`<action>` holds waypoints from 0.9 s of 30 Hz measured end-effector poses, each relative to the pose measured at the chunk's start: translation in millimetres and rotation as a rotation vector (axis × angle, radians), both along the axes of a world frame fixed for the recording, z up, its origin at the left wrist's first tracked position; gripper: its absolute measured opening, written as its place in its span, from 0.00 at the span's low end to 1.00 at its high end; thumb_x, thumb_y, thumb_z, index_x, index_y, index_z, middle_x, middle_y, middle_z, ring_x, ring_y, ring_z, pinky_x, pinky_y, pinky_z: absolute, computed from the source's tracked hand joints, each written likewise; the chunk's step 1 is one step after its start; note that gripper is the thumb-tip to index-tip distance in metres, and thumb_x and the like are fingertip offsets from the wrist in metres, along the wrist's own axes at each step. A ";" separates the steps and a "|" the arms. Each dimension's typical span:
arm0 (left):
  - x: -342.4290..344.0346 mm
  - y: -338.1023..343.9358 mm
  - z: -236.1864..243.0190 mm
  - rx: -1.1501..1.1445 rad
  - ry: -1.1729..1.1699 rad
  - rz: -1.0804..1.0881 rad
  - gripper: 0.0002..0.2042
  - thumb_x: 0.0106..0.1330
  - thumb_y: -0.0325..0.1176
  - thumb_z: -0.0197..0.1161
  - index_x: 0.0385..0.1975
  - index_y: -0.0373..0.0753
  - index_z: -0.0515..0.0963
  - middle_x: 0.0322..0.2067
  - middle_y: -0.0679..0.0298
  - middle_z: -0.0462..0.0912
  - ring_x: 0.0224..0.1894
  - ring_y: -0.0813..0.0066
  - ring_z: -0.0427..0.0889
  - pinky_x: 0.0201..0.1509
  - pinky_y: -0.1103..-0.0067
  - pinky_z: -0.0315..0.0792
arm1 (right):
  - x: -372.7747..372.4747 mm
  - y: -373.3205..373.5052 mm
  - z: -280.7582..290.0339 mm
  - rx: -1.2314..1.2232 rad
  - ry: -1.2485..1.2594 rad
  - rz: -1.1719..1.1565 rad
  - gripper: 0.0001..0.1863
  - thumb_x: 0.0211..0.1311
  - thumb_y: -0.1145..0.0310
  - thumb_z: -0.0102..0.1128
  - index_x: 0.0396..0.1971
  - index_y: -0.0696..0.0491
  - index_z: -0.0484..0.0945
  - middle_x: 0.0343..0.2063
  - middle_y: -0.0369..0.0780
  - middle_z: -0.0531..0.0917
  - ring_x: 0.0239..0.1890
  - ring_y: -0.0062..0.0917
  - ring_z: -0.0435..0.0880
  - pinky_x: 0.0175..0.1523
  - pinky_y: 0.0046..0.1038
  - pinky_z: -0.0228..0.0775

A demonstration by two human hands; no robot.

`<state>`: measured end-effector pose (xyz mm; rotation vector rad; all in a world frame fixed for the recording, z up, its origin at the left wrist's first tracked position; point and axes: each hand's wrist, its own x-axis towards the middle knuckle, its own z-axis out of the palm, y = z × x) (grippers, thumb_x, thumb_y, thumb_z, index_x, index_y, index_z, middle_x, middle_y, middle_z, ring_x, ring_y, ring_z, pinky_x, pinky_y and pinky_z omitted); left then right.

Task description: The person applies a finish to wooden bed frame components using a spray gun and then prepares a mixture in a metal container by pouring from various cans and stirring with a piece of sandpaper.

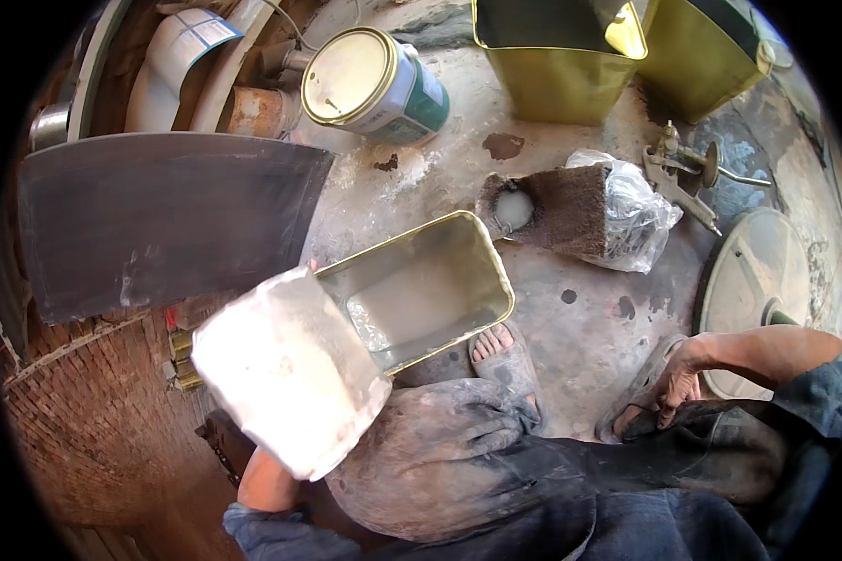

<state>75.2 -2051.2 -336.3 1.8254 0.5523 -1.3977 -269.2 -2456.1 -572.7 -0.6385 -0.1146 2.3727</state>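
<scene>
A white, boxy, round-cornered piece (285, 374), whose kind I cannot make out, overlaps the left end of a rectangular metal tin (468, 271) holding whitish liquid. My left forearm runs beneath the white piece, which hides most of my left hand. A fingertip of that hand (312, 266) shows at its far edge, so I hold it from behind. At the right, my right hand (678, 385) hangs over my trousered leg, fingers loosely stretched downward against the dark cloth, with nothing visible in it. My sandalled foot (507, 360) is close beside the tin.
A lidded paint bucket (351, 79) and two yellow-green tins (557, 84) stand at the back. A spray gun (680, 164) lies beyond a brown pad with plastic wrap (641, 215). A dark curved panel (168, 220) is left, a round disc (753, 280) right.
</scene>
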 end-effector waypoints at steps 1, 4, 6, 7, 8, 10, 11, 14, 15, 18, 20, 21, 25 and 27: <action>-3.3 5.3 1.1 0.007 -0.005 0.004 0.34 0.52 0.41 0.78 0.56 0.30 0.73 0.50 0.61 0.78 0.52 0.73 0.75 0.59 0.78 0.70 | 3.8 -0.7 4.3 0.000 -0.024 0.011 0.25 0.69 0.49 0.55 0.44 0.59 0.79 0.33 0.38 0.83 0.32 0.24 0.83 0.39 0.26 0.81; -8.2 14.7 0.7 0.018 -0.022 0.004 0.32 0.53 0.41 0.77 0.55 0.30 0.74 0.49 0.62 0.78 0.52 0.74 0.76 0.58 0.78 0.70 | 2.4 4.8 -7.4 0.020 -0.040 0.051 0.25 0.67 0.47 0.56 0.47 0.55 0.78 0.37 0.37 0.84 0.35 0.24 0.84 0.41 0.27 0.81; -10.5 15.1 0.6 0.027 -0.039 -0.006 0.31 0.54 0.41 0.76 0.55 0.30 0.74 0.48 0.62 0.79 0.52 0.74 0.76 0.58 0.79 0.70 | 4.7 12.3 -19.4 0.050 -0.058 0.047 0.25 0.67 0.46 0.56 0.49 0.53 0.78 0.39 0.37 0.84 0.37 0.24 0.84 0.43 0.28 0.80; -10.8 14.8 -1.7 0.028 -0.049 -0.014 0.31 0.54 0.41 0.76 0.54 0.30 0.75 0.48 0.63 0.79 0.52 0.75 0.76 0.58 0.79 0.70 | 4.6 15.2 -23.1 0.061 -0.065 0.044 0.26 0.66 0.45 0.55 0.49 0.52 0.78 0.40 0.36 0.84 0.38 0.24 0.84 0.44 0.28 0.80; -10.9 13.4 -2.4 0.028 -0.056 -0.021 0.30 0.55 0.41 0.76 0.54 0.30 0.75 0.48 0.63 0.79 0.52 0.75 0.76 0.58 0.79 0.70 | 4.6 17.9 -26.5 0.073 -0.072 0.041 0.26 0.66 0.45 0.55 0.50 0.51 0.78 0.40 0.36 0.84 0.40 0.24 0.84 0.45 0.28 0.79; -7.3 7.0 -10.9 0.021 -0.074 -0.050 0.29 0.55 0.41 0.76 0.54 0.31 0.75 0.48 0.63 0.79 0.51 0.76 0.76 0.58 0.79 0.71 | 0.6 13.1 -28.4 0.072 -0.077 0.027 0.26 0.65 0.44 0.55 0.51 0.49 0.78 0.42 0.36 0.85 0.42 0.24 0.84 0.46 0.29 0.79; -4.7 1.5 -15.8 0.010 -0.081 -0.078 0.29 0.56 0.41 0.75 0.53 0.31 0.76 0.47 0.64 0.79 0.51 0.76 0.76 0.58 0.79 0.71 | -3.8 5.4 -26.2 0.060 -0.075 0.015 0.26 0.65 0.43 0.54 0.52 0.48 0.78 0.43 0.35 0.85 0.43 0.24 0.84 0.47 0.29 0.78; -3.6 -7.3 -22.8 0.014 -0.137 -0.127 0.28 0.57 0.41 0.75 0.53 0.31 0.76 0.47 0.64 0.80 0.51 0.77 0.77 0.58 0.80 0.71 | 8.8 -9.1 -15.3 0.031 -0.136 -0.041 0.27 0.65 0.42 0.53 0.53 0.46 0.78 0.45 0.36 0.85 0.46 0.24 0.84 0.49 0.29 0.77; -2.1 -11.2 -26.3 0.017 -0.156 -0.147 0.27 0.58 0.41 0.74 0.53 0.31 0.77 0.47 0.65 0.80 0.51 0.77 0.77 0.57 0.80 0.71 | 24.8 -8.3 -6.4 0.040 -0.178 -0.022 0.25 0.65 0.45 0.52 0.51 0.48 0.78 0.45 0.37 0.85 0.43 0.25 0.85 0.44 0.29 0.78; 3.5 -24.1 -29.7 0.004 -0.209 -0.207 0.26 0.59 0.41 0.74 0.52 0.31 0.78 0.46 0.65 0.81 0.50 0.78 0.77 0.57 0.80 0.72 | 45.6 -19.1 1.9 0.046 -0.264 -0.137 0.21 0.65 0.50 0.54 0.48 0.50 0.79 0.41 0.37 0.86 0.39 0.24 0.85 0.39 0.29 0.77; 4.0 -27.1 -24.3 -0.007 -0.228 -0.218 0.26 0.58 0.40 0.74 0.52 0.30 0.77 0.46 0.64 0.81 0.49 0.78 0.78 0.55 0.80 0.73 | 77.7 -35.0 27.6 -0.056 -0.364 -0.311 0.17 0.65 0.55 0.57 0.44 0.52 0.79 0.34 0.37 0.87 0.34 0.25 0.85 0.35 0.31 0.77; 8.8 -33.6 -31.9 -0.054 -0.211 -0.239 0.27 0.57 0.40 0.75 0.52 0.29 0.77 0.45 0.63 0.81 0.48 0.77 0.78 0.54 0.79 0.74 | 76.9 -41.0 41.0 -0.139 -0.517 -0.423 0.18 0.65 0.55 0.56 0.44 0.55 0.79 0.31 0.38 0.86 0.33 0.26 0.86 0.36 0.32 0.77; 5.6 -98.4 12.3 -0.036 -0.609 -0.647 0.26 0.48 0.39 0.78 0.46 0.34 0.79 0.42 0.63 0.82 0.46 0.73 0.80 0.52 0.76 0.75 | 103.4 -41.2 61.2 -0.311 -0.857 -0.702 0.22 0.64 0.54 0.56 0.42 0.60 0.77 0.27 0.42 0.85 0.32 0.28 0.86 0.40 0.31 0.76; 15.5 -93.8 7.9 -0.002 -0.662 -0.781 0.29 0.40 0.39 0.79 0.45 0.35 0.79 0.42 0.62 0.82 0.45 0.69 0.80 0.53 0.72 0.75 | 103.2 -36.0 54.8 -0.299 -0.873 -0.720 0.22 0.64 0.53 0.56 0.42 0.61 0.77 0.27 0.42 0.85 0.32 0.29 0.86 0.40 0.31 0.76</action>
